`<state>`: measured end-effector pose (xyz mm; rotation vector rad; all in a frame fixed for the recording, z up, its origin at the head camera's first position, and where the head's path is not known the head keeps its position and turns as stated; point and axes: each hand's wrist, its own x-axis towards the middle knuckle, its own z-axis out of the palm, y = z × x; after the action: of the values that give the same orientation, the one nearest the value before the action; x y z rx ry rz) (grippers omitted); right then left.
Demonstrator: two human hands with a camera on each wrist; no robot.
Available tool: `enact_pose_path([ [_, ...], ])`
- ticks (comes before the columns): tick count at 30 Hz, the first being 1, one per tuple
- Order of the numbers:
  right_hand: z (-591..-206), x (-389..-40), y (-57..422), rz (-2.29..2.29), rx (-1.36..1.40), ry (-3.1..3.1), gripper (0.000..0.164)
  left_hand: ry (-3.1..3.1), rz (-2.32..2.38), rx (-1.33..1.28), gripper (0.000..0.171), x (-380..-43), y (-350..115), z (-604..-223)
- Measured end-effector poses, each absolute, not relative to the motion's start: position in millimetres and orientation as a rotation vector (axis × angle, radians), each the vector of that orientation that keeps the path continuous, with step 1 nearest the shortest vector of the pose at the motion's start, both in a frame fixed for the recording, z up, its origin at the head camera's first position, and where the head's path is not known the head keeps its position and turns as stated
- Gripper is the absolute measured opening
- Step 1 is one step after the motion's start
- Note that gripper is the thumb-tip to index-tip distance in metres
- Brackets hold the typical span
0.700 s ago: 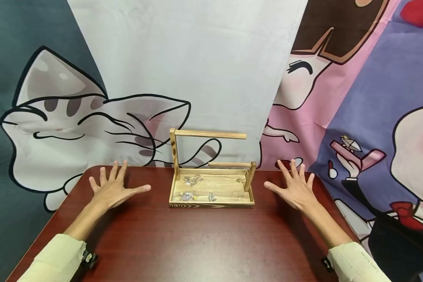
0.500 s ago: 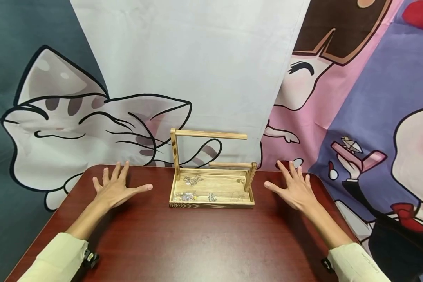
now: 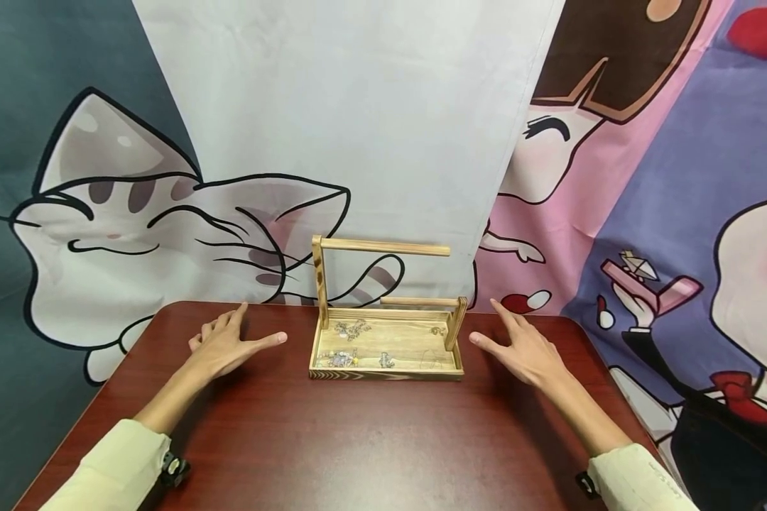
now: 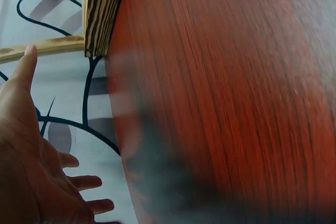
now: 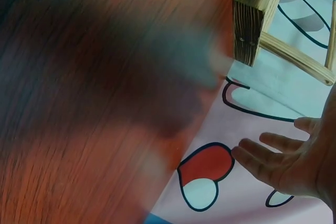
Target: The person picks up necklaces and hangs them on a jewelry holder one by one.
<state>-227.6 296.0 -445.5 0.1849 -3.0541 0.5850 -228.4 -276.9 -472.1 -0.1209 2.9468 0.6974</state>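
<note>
While hands (image 3: 224,349) (image 3: 529,355) flank it, rectangular grained-wood tray (image 3: 386,375), tangled chain (image 3: 353,328).

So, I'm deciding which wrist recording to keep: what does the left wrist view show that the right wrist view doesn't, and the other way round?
Only the left wrist view shows the bare left hand and the outer left end of the pale, dark-striped wooden tray.

Only the right wrist view shows the bare right hand, the tray's right end, its shorter wooden post and a rounded red-and-white print.

Both share the reddish-brown wood-grain tabletop and the cartoon-printed pale backdrop.
</note>
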Motion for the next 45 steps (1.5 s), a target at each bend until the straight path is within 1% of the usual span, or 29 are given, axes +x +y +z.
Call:
enact_pose_path([
  [10, -449.2, -226.5, 281.7, 0.554, 0.214, -3.069, 0.100, 2.889, 0.777, -0.043, 0.129, -229.7, -256.8, -477.1],
  [22, -449.4, -225.1, 261.2, 0.528, 0.279, -3.085, 0.091, 2.852, 0.903, 0.018, 0.117, -237.9, -225.0, -482.2],
  [34, -450.7, -223.9, 235.0, 0.576, 0.395, -3.079, 0.073, 2.755, 1.079, -0.002, 0.081, -242.6, -203.4, -481.1],
  [37, -452.5, -224.4, 228.9, 0.585, 0.415, -3.076, 0.074, 2.672, 1.188, -0.036, 0.072, -242.1, -197.9, -479.9],
  [40, -454.8, -225.7, 223.3, 0.595, 0.428, -3.075, 0.080, 2.613, 1.263, -0.061, 0.066, -242.0, -192.9, -480.0],
  [41, -455.7, -226.2, 221.5, 0.600, 0.434, -3.076, 0.083, 2.598, 1.283, -0.069, 0.065, -242.2, -191.6, -480.4],
  [45, -458.1, -228.1, 214.4, 0.630, 0.457, -3.085, 0.083, 2.529, 1.376, -0.103, 0.061, -244.2, -188.3, -483.7],
])
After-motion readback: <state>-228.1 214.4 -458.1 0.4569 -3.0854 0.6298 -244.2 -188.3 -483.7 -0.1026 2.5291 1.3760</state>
